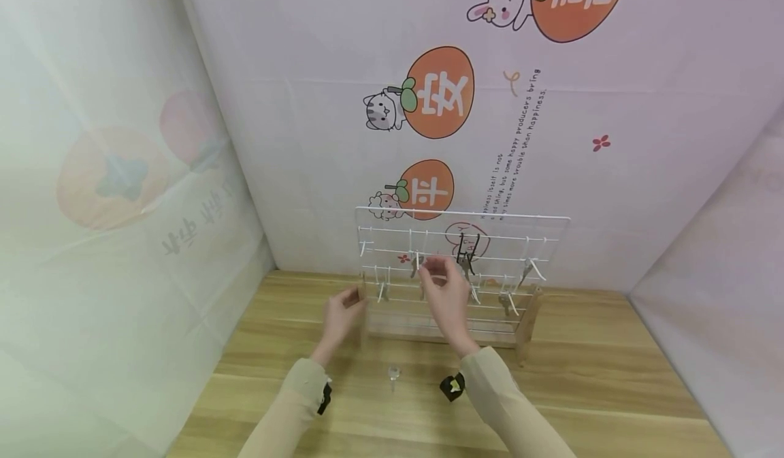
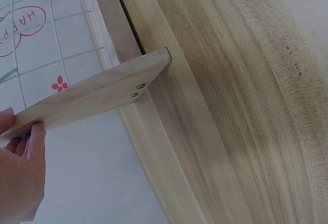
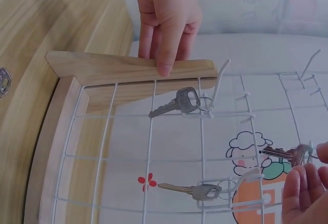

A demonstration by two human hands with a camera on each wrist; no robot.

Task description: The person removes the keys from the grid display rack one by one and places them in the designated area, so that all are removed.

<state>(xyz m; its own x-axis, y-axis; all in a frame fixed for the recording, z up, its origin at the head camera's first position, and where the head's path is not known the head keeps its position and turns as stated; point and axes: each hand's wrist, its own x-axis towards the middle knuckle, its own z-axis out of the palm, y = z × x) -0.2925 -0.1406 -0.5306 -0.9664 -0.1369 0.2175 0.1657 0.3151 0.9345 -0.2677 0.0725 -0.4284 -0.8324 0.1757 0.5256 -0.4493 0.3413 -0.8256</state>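
A white wire grid rack [image 1: 463, 216] with wooden side posts stands on the table. My left hand [image 1: 344, 315] grips the left wooden post [image 2: 97, 90], thumb on one face and fingers on the other. At the upper part of the grid, my right hand [image 1: 447, 295] pinches the ring of a metal key [image 3: 292, 155], with the blade pointing away from the fingertips. In the right wrist view, another key [image 3: 177, 103] hangs by its ring from a white hook near the post. A third key [image 3: 192, 189] hangs on a neighbouring hook.
More keys hang on the right side of the rack, among them one [image 1: 507, 301] on a lower hook. A black double hook [image 1: 467, 254] sits on the upper grid. One loose key [image 1: 393, 374] lies on the wooden table [image 1: 588, 376] in front. Printed cloth [image 1: 294, 138] stands behind.
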